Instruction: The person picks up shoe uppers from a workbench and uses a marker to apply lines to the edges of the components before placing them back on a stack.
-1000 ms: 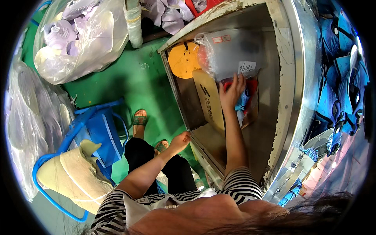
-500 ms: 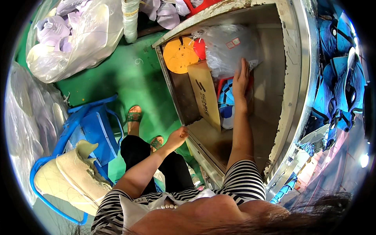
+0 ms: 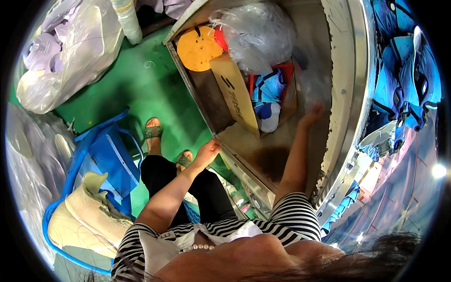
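Note:
My right hand (image 3: 314, 113) is inside the wooden-edged compartment at its right side, smeared by motion. Its fingers look closed on the near end of a blurred clear plastic bag (image 3: 312, 82). Left of that, a crumpled grey translucent bag (image 3: 256, 35) lies over a red bin (image 3: 287, 75). Blue shoe pieces (image 3: 268, 88) and a blue-and-white piece (image 3: 268, 116) show below it. At the compartment's left edge, my left hand (image 3: 209, 151) is closed in a loose fist; what it holds, if anything, is hidden.
A tan cardboard box (image 3: 232, 94) and a yellow disc (image 3: 197, 49) stand in the compartment's left part. Left are a blue chair (image 3: 110, 160) with a cream pad (image 3: 82, 207) and a bag of lilac shoe pieces (image 3: 77, 56). Blue shoe uppers (image 3: 406, 80) line the right.
My right hand has left the grey bag's side and moved right and nearer, with clear plastic trailing from it. More of the red bin shows. My left hand stays by the edge.

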Tool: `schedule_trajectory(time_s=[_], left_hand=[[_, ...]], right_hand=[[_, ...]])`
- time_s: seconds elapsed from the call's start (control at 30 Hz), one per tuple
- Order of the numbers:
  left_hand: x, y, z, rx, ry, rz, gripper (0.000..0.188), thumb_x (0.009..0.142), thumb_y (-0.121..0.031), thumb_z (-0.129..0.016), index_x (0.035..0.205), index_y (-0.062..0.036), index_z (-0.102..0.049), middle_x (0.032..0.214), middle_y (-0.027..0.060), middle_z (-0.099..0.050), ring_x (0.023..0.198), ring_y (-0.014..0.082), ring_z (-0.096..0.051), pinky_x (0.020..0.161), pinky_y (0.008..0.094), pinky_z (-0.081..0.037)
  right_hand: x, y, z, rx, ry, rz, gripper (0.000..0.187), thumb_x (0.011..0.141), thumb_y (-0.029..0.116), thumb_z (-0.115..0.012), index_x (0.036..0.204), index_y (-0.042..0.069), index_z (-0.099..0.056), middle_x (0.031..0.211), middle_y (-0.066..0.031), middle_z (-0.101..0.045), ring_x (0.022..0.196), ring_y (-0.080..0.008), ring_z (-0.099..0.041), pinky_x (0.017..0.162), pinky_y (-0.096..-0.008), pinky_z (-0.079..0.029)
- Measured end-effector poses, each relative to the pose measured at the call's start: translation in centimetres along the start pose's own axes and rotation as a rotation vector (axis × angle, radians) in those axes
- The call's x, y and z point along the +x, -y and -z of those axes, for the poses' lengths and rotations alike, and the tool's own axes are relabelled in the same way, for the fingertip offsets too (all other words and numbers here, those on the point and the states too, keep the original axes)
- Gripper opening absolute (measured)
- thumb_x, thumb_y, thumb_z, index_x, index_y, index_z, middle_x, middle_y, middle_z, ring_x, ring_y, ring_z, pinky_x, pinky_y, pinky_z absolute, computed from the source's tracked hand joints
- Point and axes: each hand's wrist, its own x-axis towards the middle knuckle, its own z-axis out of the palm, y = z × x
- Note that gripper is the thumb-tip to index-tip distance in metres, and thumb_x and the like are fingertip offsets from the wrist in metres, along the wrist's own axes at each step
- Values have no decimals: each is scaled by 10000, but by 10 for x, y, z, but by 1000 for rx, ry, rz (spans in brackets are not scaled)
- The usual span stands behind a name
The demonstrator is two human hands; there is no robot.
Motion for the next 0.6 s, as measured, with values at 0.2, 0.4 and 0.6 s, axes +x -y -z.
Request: schedule_trajectory(time_s=[0.2, 0.4, 0.6], left_hand=[[-1, 7, -8, -42, 44, 21, 273, 918, -146, -629, 1154, -13, -593, 927, 69, -678, 858, 160, -646, 797, 298, -505], [-1, 10, -4, -66, 35, 14, 294, 913, -186, -650, 1150, -19, -597, 950, 83, -688, 856, 176, -664, 783, 303, -516], [7, 20, 11, 89, -13, 66, 340, 921, -258, -629, 1174, -34, -591, 969, 118, -698, 904, 224, -663, 795, 339, -511]], right_hand=[[-4, -81, 48, 193, -167, -639, 330, 994, 281, -478, 1204, 49, -585, 1147, -121, -611, 1049, -252, -580, 896, -393, -479], [-94, -53, 14, -32, -21, -1084, 403, 984, 367, -487, 1222, 50, -558, 1215, -140, -591, 1116, -296, -560, 909, -448, -487], [-112, -32, 34, 244, 461, -1480, 417, 980, 399, -487, 1188, 43, -552, 1206, -161, -614, 1106, -314, -590, 886, -455, -514]])
